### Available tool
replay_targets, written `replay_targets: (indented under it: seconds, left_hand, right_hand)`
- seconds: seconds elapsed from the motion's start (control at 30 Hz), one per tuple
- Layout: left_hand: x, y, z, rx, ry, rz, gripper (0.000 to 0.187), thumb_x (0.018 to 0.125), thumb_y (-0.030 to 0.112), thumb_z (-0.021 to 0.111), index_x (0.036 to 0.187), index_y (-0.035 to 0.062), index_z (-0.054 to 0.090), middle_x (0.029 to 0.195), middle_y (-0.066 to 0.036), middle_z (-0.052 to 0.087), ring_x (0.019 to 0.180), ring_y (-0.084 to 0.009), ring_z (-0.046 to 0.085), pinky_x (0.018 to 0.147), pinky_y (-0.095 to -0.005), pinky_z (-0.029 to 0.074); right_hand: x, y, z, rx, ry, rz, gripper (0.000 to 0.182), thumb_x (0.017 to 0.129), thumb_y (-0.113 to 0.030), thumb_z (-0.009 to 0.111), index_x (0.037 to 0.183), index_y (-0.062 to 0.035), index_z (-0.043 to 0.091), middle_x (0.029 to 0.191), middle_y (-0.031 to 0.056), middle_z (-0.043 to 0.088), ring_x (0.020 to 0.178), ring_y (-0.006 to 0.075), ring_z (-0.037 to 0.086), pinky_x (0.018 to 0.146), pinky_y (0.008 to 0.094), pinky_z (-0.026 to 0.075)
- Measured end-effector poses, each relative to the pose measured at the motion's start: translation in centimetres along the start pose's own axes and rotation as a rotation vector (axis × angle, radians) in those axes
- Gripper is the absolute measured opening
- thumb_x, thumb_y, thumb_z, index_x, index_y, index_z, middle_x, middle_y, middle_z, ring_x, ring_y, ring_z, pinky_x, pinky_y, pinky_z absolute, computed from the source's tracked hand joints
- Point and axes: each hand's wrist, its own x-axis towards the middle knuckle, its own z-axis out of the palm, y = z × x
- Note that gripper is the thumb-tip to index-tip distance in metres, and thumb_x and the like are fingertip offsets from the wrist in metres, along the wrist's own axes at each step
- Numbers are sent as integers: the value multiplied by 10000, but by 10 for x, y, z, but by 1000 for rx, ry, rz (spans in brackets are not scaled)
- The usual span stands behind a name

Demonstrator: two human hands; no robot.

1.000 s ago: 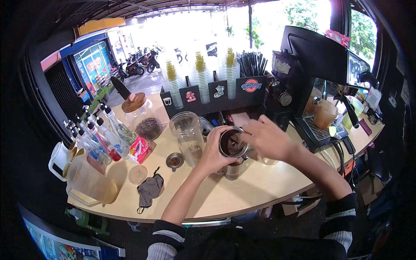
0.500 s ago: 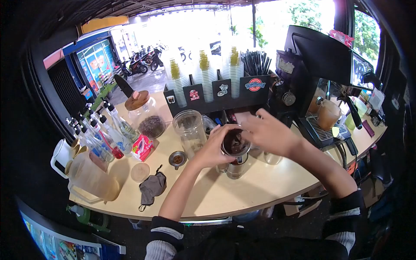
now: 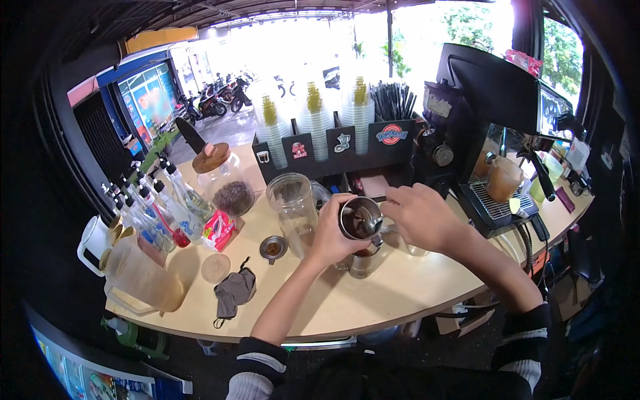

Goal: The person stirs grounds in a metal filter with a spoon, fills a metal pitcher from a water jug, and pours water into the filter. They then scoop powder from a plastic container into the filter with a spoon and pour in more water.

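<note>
My left hand [image 3: 331, 235] is wrapped round a metal cup [image 3: 352, 225] with dark brown contents, its mouth tipped towards me. A metal spoon [image 3: 373, 224] reaches into the cup from my right hand [image 3: 421, 217], whose fingers pinch its handle. Just below the cup, a clear glass [image 3: 362, 269] stands on the counter with something brown showing at its top. A tall clear jar [image 3: 297, 212] is to the left of my left hand. Nearer me lies a small round metal strainer [image 3: 273, 249] with brown residue.
Pump bottles [image 3: 150, 213], plastic pitchers [image 3: 137, 270] and a bean jar [image 3: 232, 193] occupy the left. A black holder [image 3: 320, 159] with stacked cups and straws spans the back. An espresso machine [image 3: 497, 213] stands right. A grey cloth mask [image 3: 235, 292] lies near the front edge [image 3: 320, 332].
The cup has tipped further towards me, showing more of its inside. My right hand has moved right and slightly down, and the spoon in the cup is now visible.
</note>
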Motion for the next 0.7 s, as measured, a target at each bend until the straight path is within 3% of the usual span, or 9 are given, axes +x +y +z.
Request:
replay_targets:
  seconds: [0.17, 0.4, 0.6, 0.7]
  left_hand:
    - [1, 3, 7, 84, 142, 113, 761, 485, 114, 833, 1124, 50, 424, 1071, -113, 528, 982, -242, 552, 872, -347, 441]
    - [0, 16, 10, 203, 212, 66, 769, 484, 145, 841, 1115, 45, 412, 1071, -125, 494, 1005, -272, 522, 889, -371, 429]
    - [-2, 14, 14, 138, 221, 40, 782, 482, 158, 845, 1118, 45, 405, 1090, -132, 469, 1032, -290, 498, 910, -384, 410]
    - [-2, 20, 16, 135, 249, 87, 795, 505, 203, 851, 1145, 57, 403, 1105, -121, 478, 1047, -322, 462, 911, -430, 356]
  right_hand:
    - [-1, -6, -8, 21, 189, 97, 265, 651, -61, 633, 913, -55, 592, 951, 95, 548, 902, 243, 563, 687, 359, 421]
    - [-4, -15, -14, -111, 248, 152, 237, 665, -74, 618, 900, -67, 586, 941, 82, 536, 861, 211, 542, 667, 340, 378]
    - [-5, -24, 0, -47, 272, 61, 186, 693, -91, 597, 877, -70, 585, 907, 58, 522, 831, 193, 530, 666, 328, 369]
    - [-4, -29, 8, -203, 253, 18, 147, 723, -132, 581, 863, -86, 581, 875, 40, 516, 833, 170, 530, 674, 320, 370]
